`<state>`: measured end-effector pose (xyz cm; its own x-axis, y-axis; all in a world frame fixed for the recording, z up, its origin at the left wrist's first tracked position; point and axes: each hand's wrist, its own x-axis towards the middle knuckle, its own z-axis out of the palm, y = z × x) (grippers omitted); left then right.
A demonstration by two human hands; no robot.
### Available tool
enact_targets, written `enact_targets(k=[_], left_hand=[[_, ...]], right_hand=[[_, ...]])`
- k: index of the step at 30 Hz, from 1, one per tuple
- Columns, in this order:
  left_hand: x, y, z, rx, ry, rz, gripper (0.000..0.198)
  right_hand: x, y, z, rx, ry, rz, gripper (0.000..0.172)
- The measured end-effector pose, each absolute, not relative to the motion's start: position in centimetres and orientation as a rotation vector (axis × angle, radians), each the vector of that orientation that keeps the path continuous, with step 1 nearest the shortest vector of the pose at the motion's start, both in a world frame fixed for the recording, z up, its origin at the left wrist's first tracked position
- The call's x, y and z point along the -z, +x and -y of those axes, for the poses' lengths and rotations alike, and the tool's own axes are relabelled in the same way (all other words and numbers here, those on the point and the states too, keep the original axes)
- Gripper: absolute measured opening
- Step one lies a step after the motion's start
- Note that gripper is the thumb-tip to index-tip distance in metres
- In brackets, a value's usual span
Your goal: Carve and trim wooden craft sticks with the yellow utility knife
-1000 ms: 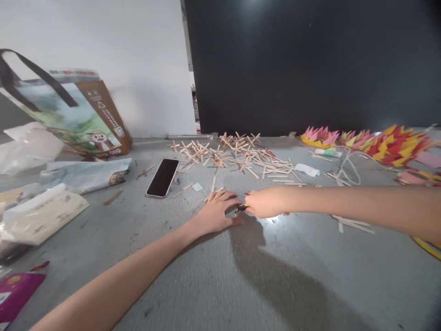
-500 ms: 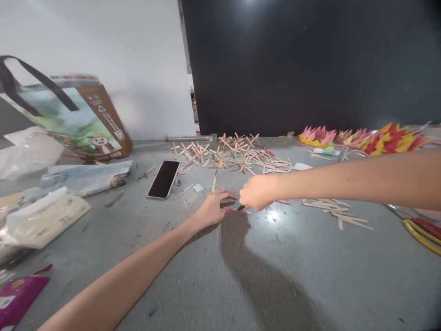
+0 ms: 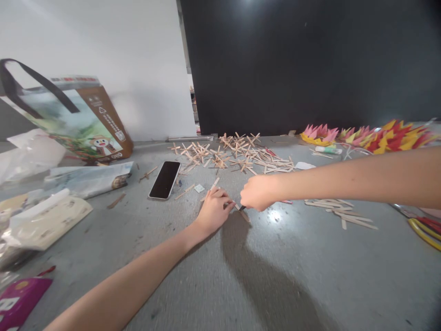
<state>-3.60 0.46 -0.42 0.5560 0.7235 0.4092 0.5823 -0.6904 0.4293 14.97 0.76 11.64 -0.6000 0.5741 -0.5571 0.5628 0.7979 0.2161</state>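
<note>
My left hand (image 3: 215, 210) presses its closed thumb and fingers onto a flat wooden craft stick (image 3: 245, 216) on the grey table. The stick juts out to the lower right of the fingertips. A second craft stick (image 3: 215, 182) pokes out behind the knuckles. My right hand (image 3: 257, 192) is closed in a fist just to the right, around a thin tool with a dark tip (image 3: 242, 208). That tip meets or hovers over the stick; I cannot tell which. Most of the tool is hidden in the fist, so its kind does not show.
A heap of star-shaped and loose sticks (image 3: 237, 154) lies behind the hands. Left stand a phone (image 3: 165, 180) and a printed bag (image 3: 93, 124). More sticks (image 3: 344, 214), scissors (image 3: 423, 232), a glue stick (image 3: 328, 150) and folded paper petals (image 3: 389, 138) lie right.
My left hand has turned over the table, and its fingers have closed down on the stick. The stick now angles toward the lower right. My right hand has barely moved.
</note>
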Motion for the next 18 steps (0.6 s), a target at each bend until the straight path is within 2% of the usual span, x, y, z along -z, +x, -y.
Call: enact_targets(k=[9,18], left_hand=[[-0.4,-3.6,-0.3,-0.479,2.695,-0.782,0.039],[-0.4,-3.9,-1.2,-0.637,2.443,-0.806,0.033]], right_hand=[[-12.1,14.8,-0.4,-0.067,0.809,-2.340,0.012],[-12.4,14.4,-0.2,-0.086,0.789,-2.300,0.016]])
